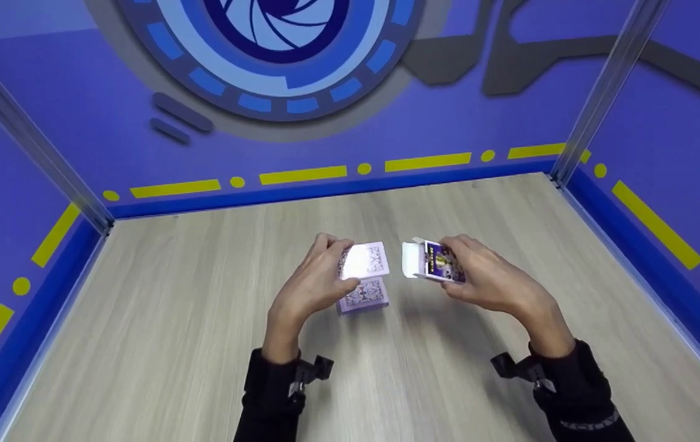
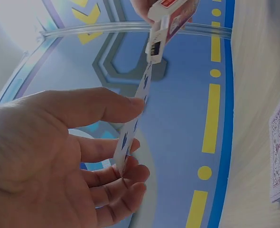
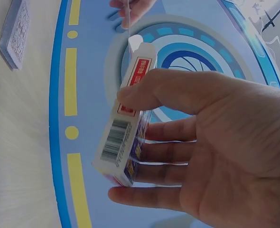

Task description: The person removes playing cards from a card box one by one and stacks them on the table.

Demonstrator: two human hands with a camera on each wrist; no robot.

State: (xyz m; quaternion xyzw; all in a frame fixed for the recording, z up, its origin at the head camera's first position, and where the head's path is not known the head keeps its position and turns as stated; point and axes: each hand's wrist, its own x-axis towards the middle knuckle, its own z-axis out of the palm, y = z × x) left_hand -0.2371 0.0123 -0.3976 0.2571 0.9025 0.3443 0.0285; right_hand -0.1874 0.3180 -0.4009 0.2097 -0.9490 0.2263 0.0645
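Observation:
My left hand (image 1: 310,282) pinches a playing card (image 1: 369,261), or a very thin few, between thumb and fingers. Pale patterned backs face up in the head view, and the left wrist view shows the card (image 2: 132,124) nearly edge-on. On the table below lies a deck of playing cards (image 1: 367,296), partly covered by the held card. My right hand (image 1: 500,279) grips a card box (image 1: 445,263) along its sides, its white flap open toward the left hand. A barcode and a red label mark the box (image 3: 122,128) in the right wrist view.
A wood-grain table (image 1: 190,319) carries the deck. Blue-purple panels (image 1: 300,144) with yellow markings close off its back and both sides, joined by metal posts (image 1: 595,92) at the corners. Black bands with small mounts (image 1: 310,374) circle both wrists.

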